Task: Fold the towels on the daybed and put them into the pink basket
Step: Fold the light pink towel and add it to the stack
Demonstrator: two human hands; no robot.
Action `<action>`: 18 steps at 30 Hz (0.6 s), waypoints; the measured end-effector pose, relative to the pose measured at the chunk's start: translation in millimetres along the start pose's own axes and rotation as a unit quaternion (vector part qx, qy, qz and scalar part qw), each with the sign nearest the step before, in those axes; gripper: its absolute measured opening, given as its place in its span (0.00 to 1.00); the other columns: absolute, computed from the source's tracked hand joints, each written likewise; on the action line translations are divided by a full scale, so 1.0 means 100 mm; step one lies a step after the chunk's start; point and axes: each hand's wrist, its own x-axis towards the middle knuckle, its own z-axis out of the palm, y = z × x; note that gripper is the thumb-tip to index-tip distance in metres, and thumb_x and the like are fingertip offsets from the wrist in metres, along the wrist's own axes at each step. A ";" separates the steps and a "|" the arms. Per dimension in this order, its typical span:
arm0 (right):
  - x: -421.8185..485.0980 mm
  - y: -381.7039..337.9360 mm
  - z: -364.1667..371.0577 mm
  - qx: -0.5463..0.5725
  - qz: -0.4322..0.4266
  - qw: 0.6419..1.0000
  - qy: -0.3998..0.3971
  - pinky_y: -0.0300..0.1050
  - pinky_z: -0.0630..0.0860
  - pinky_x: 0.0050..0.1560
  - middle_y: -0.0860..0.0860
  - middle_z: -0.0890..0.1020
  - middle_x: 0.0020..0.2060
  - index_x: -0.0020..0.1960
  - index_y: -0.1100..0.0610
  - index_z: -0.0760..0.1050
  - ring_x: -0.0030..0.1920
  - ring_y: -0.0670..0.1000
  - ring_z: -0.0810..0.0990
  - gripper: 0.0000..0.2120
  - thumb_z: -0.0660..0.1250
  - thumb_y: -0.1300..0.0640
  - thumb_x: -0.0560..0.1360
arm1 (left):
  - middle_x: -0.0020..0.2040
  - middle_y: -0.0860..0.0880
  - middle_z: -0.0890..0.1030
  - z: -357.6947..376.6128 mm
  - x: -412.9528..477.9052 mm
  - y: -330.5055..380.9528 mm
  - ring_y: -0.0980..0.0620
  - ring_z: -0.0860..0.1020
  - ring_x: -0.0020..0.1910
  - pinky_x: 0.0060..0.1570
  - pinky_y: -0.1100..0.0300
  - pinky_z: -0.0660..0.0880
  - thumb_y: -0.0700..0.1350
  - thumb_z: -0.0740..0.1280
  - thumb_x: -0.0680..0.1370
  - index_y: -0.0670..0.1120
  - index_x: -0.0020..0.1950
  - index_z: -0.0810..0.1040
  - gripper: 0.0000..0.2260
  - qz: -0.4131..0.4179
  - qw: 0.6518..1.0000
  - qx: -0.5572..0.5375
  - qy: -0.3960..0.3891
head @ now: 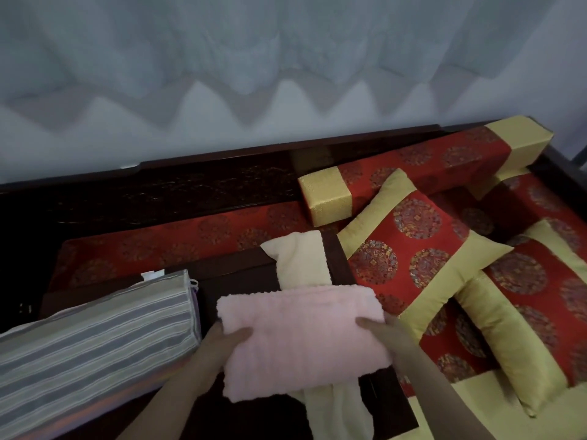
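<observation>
A folded pink towel (301, 338) is held above the small dark wooden table (235, 281) on the daybed. My left hand (227, 339) grips its left edge, thumb on top. My right hand (376, 328) grips its right edge, thumb on top as well. A cream towel (301, 258) lies unfolded in a long strip across the table, passing under the pink towel and hanging toward me. The striped grey fabric basket (95, 338) stands at the left, close to my left hand; its inside is hidden.
Red and gold cushions (422, 255) and a long bolster (413, 173) fill the right side of the daybed. The dark carved backrest (190, 185) runs along the rear, with a pale curtain (286, 74) behind it.
</observation>
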 end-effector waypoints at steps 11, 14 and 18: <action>-0.57 -0.95 1.38 -0.102 -0.231 0.964 -0.085 0.50 0.74 0.62 0.45 0.77 0.61 0.69 0.50 0.65 0.60 0.48 0.76 0.33 0.67 0.36 0.70 | 0.45 0.48 0.77 -1.51 -0.75 0.52 0.53 0.75 0.38 0.35 0.59 0.70 0.48 0.71 0.73 0.45 0.56 0.69 0.17 0.271 0.912 0.083 0.297; -0.75 -0.97 2.11 -0.122 -0.258 0.952 -0.109 0.43 0.68 0.62 0.44 0.73 0.62 0.68 0.51 0.63 0.61 0.47 0.72 0.26 0.65 0.43 0.75 | 0.42 0.49 0.76 -2.20 -0.91 0.41 0.56 0.73 0.38 0.35 0.61 0.69 0.47 0.71 0.74 0.42 0.57 0.70 0.17 0.254 0.893 0.091 0.361; -0.87 -0.85 2.88 -0.198 -0.275 0.931 -0.138 0.38 0.66 0.49 0.44 0.70 0.51 0.72 0.59 0.56 0.56 0.47 0.73 0.27 0.60 0.49 0.79 | 0.46 0.45 0.78 -2.89 -0.92 0.11 0.48 0.78 0.42 0.38 0.53 0.74 0.49 0.72 0.73 0.43 0.59 0.67 0.22 0.177 0.900 0.081 0.389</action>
